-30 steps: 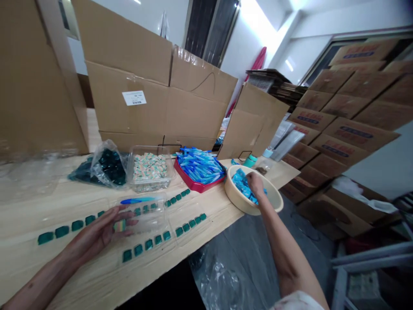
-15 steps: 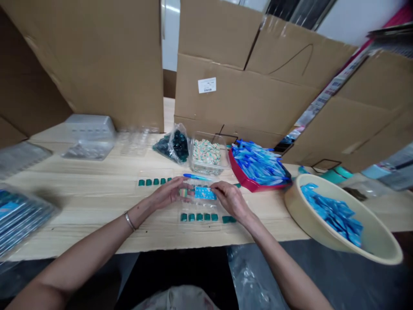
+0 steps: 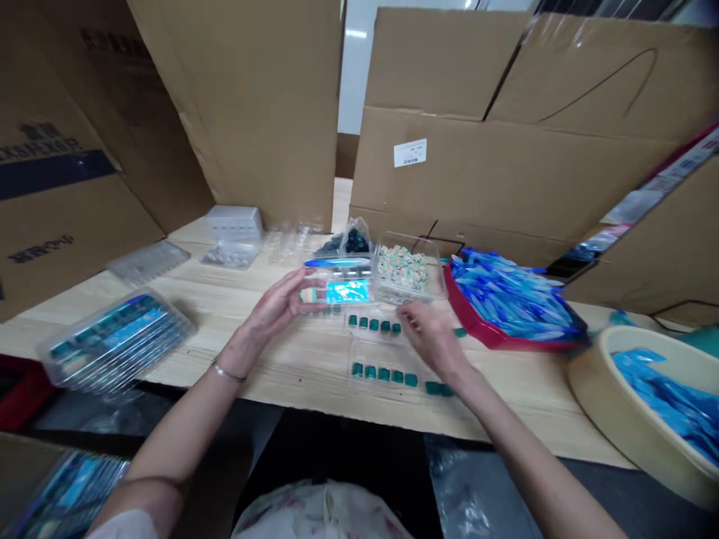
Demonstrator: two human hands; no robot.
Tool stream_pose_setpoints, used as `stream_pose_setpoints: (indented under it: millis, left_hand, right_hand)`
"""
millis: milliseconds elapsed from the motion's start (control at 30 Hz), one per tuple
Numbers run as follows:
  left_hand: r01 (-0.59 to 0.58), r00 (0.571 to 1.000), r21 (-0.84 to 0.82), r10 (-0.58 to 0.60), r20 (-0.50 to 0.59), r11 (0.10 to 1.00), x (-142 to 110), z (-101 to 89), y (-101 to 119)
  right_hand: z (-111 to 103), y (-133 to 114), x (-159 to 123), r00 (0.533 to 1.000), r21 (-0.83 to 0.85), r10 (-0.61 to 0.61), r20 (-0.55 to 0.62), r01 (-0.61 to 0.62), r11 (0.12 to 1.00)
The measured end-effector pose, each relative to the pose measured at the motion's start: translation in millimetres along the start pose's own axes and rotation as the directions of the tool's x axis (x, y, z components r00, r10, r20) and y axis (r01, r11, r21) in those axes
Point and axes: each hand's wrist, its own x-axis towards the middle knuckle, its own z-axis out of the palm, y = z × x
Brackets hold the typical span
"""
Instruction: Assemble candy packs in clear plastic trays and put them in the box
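My left hand [image 3: 279, 305] grips a clear plastic case [image 3: 342, 273] by its left end, raised above the table. Inside the case lie a blue pen [image 3: 331, 263], a shiny blue patterned packet [image 3: 347, 291] and small pale blocks near my fingers. My right hand [image 3: 430, 333] is apart from the case, to its right, with fingers curled and blurred; whether they hold anything is unclear. Just left of it is a clear tray with a row of dark green blocks [image 3: 374, 324]. Nearer me lies a second row of green blocks [image 3: 384, 374], with more partly behind my right wrist.
Behind stand a clear tub [image 3: 413, 288] of pale pieces and a bag of dark green pieces [image 3: 356, 241]. To the right are a red tray [image 3: 477, 326] of blue pens and a cream basin [image 3: 601, 389] of blue packets. Filled cases [image 3: 120, 337] are stacked at left.
The view has swung left. My left hand has lifted and tilted the case up, away from the trays. My right hand has let go of the case and moved away to its right.
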Motion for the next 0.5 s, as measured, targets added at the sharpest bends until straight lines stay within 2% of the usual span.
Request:
stream_pose_setpoints:
  millis: [33, 67, 100, 167, 267, 400, 500]
  left_hand:
    - [-0.031, 0.997, 0.008, 0.032, -0.067, 0.999, -12.5, -7.5, 7.7]
    - [-0.061, 0.989, 0.013, 0.062, -0.138, 0.998, -26.2, -15.6, 13.2]
    - [-0.077, 0.976, 0.024, 0.080, -0.201, 0.997, -40.9, -24.1, 16.4]
    - [-0.111, 0.938, 0.049, 0.121, -0.326, 0.993, -71.5, -40.3, 16.8]
    - [-0.137, 0.858, 0.056, 0.147, -0.492, 0.989, -115.5, -59.7, 7.2]
    - [-0.124, 0.762, 0.048, 0.126, -0.636, 0.991, -159.7, -77.8, -12.9]
    - [-0.130, 0.745, 0.048, 0.130, -0.654, 0.990, -177.5, -88.2, -25.4]
  right_hand:
    - [16.9, -8.7, 1.9, 0.987, -0.016, -0.091, 0.133, 0.093, 0.996]
    - [34.9, -18.9, 4.0, 0.955, -0.046, -0.162, 0.248, 0.179, 0.983]
    - [53.0, -29.8, 6.6, 0.924, -0.091, -0.194, 0.330, 0.236, 0.967]
    - [86.4, -50.4, 13.2, 0.877, -0.179, -0.241, 0.416, 0.339, 0.924]
    - [122.9, -69.5, 26.1, 0.846, -0.266, -0.293, 0.445, 0.437, 0.859]
    - [145.9, -74.0, 41.4, 0.828, -0.335, -0.303, 0.472, 0.486, 0.807]
    - [147.8, -72.7, 48.2, 0.851, -0.357, -0.285, 0.440, 0.458, 0.814]
